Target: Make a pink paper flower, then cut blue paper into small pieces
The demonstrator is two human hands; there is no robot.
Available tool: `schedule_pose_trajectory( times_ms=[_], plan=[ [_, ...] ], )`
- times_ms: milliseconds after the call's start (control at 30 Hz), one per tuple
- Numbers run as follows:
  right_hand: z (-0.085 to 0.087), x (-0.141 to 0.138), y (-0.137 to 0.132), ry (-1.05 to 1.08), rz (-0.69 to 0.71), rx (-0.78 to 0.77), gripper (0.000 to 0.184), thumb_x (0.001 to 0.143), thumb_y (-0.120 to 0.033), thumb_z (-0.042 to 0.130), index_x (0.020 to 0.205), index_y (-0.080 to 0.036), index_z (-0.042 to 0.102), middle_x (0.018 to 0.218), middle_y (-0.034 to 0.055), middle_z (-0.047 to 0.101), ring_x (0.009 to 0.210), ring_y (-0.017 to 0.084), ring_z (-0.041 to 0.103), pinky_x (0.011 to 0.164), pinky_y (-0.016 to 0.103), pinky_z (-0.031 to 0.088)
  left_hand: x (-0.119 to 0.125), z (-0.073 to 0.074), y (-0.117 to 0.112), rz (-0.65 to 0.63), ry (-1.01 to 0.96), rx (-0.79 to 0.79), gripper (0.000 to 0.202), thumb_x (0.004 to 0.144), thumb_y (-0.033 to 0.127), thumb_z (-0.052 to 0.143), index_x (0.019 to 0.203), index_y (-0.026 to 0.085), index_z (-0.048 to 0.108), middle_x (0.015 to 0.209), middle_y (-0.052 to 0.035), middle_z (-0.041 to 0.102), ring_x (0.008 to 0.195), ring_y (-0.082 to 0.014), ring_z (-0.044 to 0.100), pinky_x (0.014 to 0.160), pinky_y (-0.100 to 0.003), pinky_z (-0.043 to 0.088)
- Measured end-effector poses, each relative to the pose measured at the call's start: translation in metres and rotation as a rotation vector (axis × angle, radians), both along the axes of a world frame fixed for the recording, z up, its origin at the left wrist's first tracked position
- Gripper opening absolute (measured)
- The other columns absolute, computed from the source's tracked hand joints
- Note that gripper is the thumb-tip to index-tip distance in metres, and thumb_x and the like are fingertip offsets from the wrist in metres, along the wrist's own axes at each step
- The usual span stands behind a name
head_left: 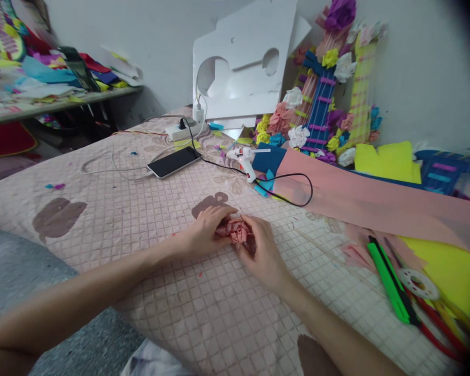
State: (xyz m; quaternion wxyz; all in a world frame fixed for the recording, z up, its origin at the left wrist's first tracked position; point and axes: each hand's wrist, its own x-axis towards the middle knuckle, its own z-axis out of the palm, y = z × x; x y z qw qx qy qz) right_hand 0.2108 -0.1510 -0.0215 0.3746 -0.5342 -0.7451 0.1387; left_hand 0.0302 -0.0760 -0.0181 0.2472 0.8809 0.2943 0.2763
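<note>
Between my two hands, low over the table, is a crumpled pink paper flower point(238, 231) with ruffled folds. My left hand point(208, 230) curls around its left side, thumb below and fingers above. From the right, my right hand point(261, 251) pinches the paper's edge with thumb and fingers. The underside of the flower is hidden by the hands. Beyond them lies a white glue gun point(244, 161) with its black cord looping across the tablecloth. Long pink paper point(368, 193) stretches away to the right.
A phone point(174, 162) on a cable and a power strip point(185, 130) lie at the back. At right are a green box cutter point(388, 282), scissors point(442, 324) and yellow paper point(450, 271). Paper-decorated guitar shapes point(321, 107) and a white foam board point(243, 57) lean against the wall.
</note>
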Motion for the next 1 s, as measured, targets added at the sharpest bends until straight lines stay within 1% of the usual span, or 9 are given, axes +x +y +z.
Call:
schedule_pose_trajectory(
  times_ms=[100, 233, 400, 533, 700, 800, 867, 933, 1000],
  plan=[
    [-0.0004, 0.0002, 0.0002, -0.001, -0.002, 0.000, 0.055, 0.080, -0.015, 0.054, 0.130, -0.025, 0.035, 0.121, 0.0107, 0.051, 0.114, 0.026, 0.047, 0.095, 0.049, 0.045, 0.0007, 0.0004, 0.0002, 0.005, 0.006, 0.004, 0.048, 0.076, 0.027, 0.063, 0.121, 0.018, 0.046, 0.118, -0.0117, 0.057, 0.108, -0.0267, 0.054, 0.091, -0.047, 0.045],
    [-0.0008, 0.0004, 0.0008, -0.003, 0.002, 0.003, 0.054, 0.080, -0.015, 0.054, 0.130, -0.026, 0.036, 0.121, 0.0106, 0.051, 0.114, 0.027, 0.047, 0.095, 0.051, 0.045, 0.0005, 0.0023, -0.0001, 0.003, 0.013, 0.003, 0.048, 0.077, 0.027, 0.064, 0.120, 0.016, 0.046, 0.117, -0.0125, 0.058, 0.109, -0.0275, 0.053, 0.091, -0.047, 0.045],
    [-0.0013, 0.0007, 0.0013, -0.006, -0.005, -0.004, 0.054, 0.080, -0.016, 0.053, 0.130, -0.026, 0.036, 0.120, 0.0104, 0.052, 0.113, 0.027, 0.048, 0.094, 0.051, 0.045, 0.0002, 0.0014, -0.0002, 0.000, 0.012, 0.003, 0.048, 0.077, 0.026, 0.064, 0.121, 0.017, 0.046, 0.117, -0.0123, 0.058, 0.108, -0.0272, 0.054, 0.090, -0.046, 0.046],
    [-0.0025, 0.0015, 0.0016, -0.007, 0.002, 0.003, 0.054, 0.080, -0.016, 0.053, 0.131, -0.027, 0.036, 0.120, 0.0102, 0.052, 0.113, 0.028, 0.049, 0.094, 0.053, 0.045, 0.0008, -0.0003, 0.0000, 0.007, -0.004, 0.005, 0.048, 0.077, 0.025, 0.064, 0.120, 0.016, 0.047, 0.117, -0.0128, 0.058, 0.108, -0.0273, 0.053, 0.091, -0.046, 0.045],
    [-0.0013, 0.0005, 0.0014, 0.005, 0.000, 0.003, 0.054, 0.081, -0.016, 0.054, 0.130, -0.027, 0.036, 0.119, 0.0103, 0.051, 0.112, 0.027, 0.049, 0.094, 0.052, 0.045, -0.0002, 0.0020, -0.0005, -0.003, 0.000, -0.017, 0.047, 0.077, 0.026, 0.063, 0.121, 0.018, 0.046, 0.117, -0.0118, 0.058, 0.108, -0.0264, 0.054, 0.091, -0.046, 0.045],
    [-0.0002, -0.0005, 0.0007, 0.026, -0.014, 0.011, 0.055, 0.079, -0.015, 0.056, 0.129, -0.026, 0.036, 0.122, 0.0113, 0.047, 0.116, 0.027, 0.046, 0.096, 0.051, 0.045, -0.0012, 0.0041, -0.0008, -0.004, 0.001, -0.035, 0.047, 0.077, 0.026, 0.063, 0.121, 0.017, 0.046, 0.117, -0.0121, 0.058, 0.107, -0.0262, 0.054, 0.091, -0.046, 0.046],
    [-0.0001, -0.0003, -0.0006, 0.049, -0.033, 0.014, 0.056, 0.076, -0.015, 0.058, 0.127, -0.026, 0.036, 0.127, 0.0130, 0.041, 0.121, 0.029, 0.043, 0.096, 0.052, 0.046, -0.0016, 0.0049, -0.0011, -0.004, -0.002, -0.045, 0.048, 0.077, 0.026, 0.064, 0.121, 0.016, 0.047, 0.117, -0.0129, 0.057, 0.107, -0.0264, 0.054, 0.091, -0.046, 0.046],
    [-0.0002, 0.0006, -0.0028, 0.071, -0.050, 0.001, 0.055, 0.075, -0.016, 0.059, 0.125, -0.025, 0.037, 0.134, 0.0146, 0.035, 0.125, 0.031, 0.041, 0.095, 0.053, 0.047, -0.0017, 0.0050, -0.0013, 0.001, -0.006, -0.052, 0.049, 0.077, 0.026, 0.064, 0.121, 0.016, 0.047, 0.117, -0.0131, 0.057, 0.107, -0.0261, 0.055, 0.091, -0.045, 0.046],
    [-0.0002, 0.0018, -0.0054, 0.077, -0.061, -0.017, 0.052, 0.076, -0.017, 0.059, 0.123, -0.023, 0.039, 0.137, 0.0156, 0.032, 0.126, 0.031, 0.041, 0.093, 0.052, 0.049, -0.0016, 0.0041, -0.0014, 0.006, -0.012, -0.055, 0.049, 0.077, 0.027, 0.064, 0.122, 0.016, 0.047, 0.116, -0.0130, 0.057, 0.107, -0.0258, 0.055, 0.090, -0.044, 0.047]
  ],
)
